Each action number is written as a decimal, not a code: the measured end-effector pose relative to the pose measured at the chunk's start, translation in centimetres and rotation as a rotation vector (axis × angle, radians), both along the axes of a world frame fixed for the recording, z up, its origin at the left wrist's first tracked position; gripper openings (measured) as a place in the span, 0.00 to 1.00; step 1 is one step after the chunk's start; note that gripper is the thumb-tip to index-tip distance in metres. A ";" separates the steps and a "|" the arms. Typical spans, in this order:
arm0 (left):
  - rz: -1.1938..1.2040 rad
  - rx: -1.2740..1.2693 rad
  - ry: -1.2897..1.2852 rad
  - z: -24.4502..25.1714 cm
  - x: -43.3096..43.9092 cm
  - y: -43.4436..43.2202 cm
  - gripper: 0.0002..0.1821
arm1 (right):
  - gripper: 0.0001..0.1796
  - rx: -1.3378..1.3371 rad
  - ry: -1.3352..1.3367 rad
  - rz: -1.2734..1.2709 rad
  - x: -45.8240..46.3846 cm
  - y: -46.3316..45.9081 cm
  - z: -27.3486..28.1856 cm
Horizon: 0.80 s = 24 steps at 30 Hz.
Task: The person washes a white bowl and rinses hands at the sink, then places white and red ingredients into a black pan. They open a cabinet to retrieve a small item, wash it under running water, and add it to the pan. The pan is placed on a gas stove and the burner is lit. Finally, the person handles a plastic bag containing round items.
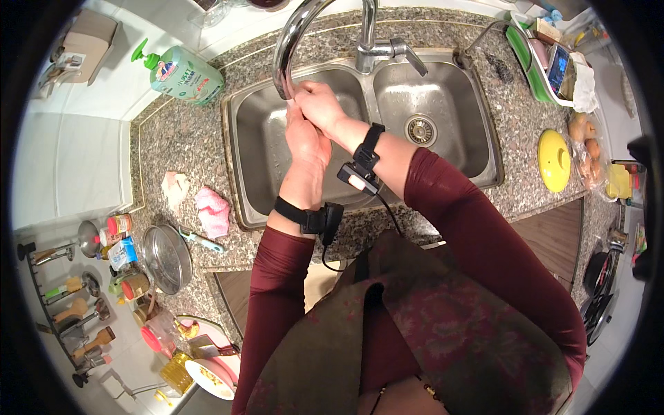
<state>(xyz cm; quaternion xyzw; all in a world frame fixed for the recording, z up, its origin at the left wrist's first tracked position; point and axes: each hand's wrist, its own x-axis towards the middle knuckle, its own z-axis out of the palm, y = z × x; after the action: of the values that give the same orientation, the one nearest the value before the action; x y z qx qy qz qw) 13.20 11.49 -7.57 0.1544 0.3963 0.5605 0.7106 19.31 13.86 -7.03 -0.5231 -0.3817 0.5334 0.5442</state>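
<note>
My left hand (307,137) and my right hand (319,106) are together over the left basin (259,166) of a steel double sink. They meet just below the mouth of the chrome gooseneck faucet (282,57). The right hand lies across the left fingers, and whether anything small is held between them is hidden. Something pale shows at the spout's mouth by my fingertips; I cannot tell if it is water. Each wrist wears a black strap with a small device and a cable. The faucet's lever (410,57) points toward the right basin (456,98).
Left of the sink are a green pump bottle (187,75), a pink cloth (212,211), a peeler-like tool (202,241) and a round metal pan (167,258). On the right lie a yellow lid (554,161), a bag of eggs (589,150) and a green-white basket (524,62).
</note>
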 end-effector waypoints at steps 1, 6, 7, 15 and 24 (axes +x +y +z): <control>-0.024 -0.043 -0.024 0.1 -0.4 0.3 0.24 | 0.09 0.104 -0.039 -0.038 -0.4 -0.3 -0.1; -0.011 0.007 -0.108 0.6 -2.2 1.2 0.25 | 0.08 0.193 -0.190 -0.087 -2.1 -1.9 -0.4; -0.035 -0.086 -0.135 0.5 -1.9 0.7 0.26 | 0.08 0.132 -0.176 -0.079 -1.9 -1.7 -0.4; 0.010 0.028 -0.367 1.2 -2.0 0.3 0.32 | 0.14 -0.239 0.820 -0.015 0.5 -0.2 0.2; 0.138 0.030 -0.047 2.2 -1.3 0.8 0.26 | 0.10 0.009 0.313 0.128 -1.8 -2.9 0.8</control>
<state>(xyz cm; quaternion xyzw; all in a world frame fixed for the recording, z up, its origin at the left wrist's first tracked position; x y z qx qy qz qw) 11.88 12.29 -5.37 0.1240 0.3807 0.6174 0.6771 17.51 10.96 -6.21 -0.4057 -0.3274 0.6402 0.5642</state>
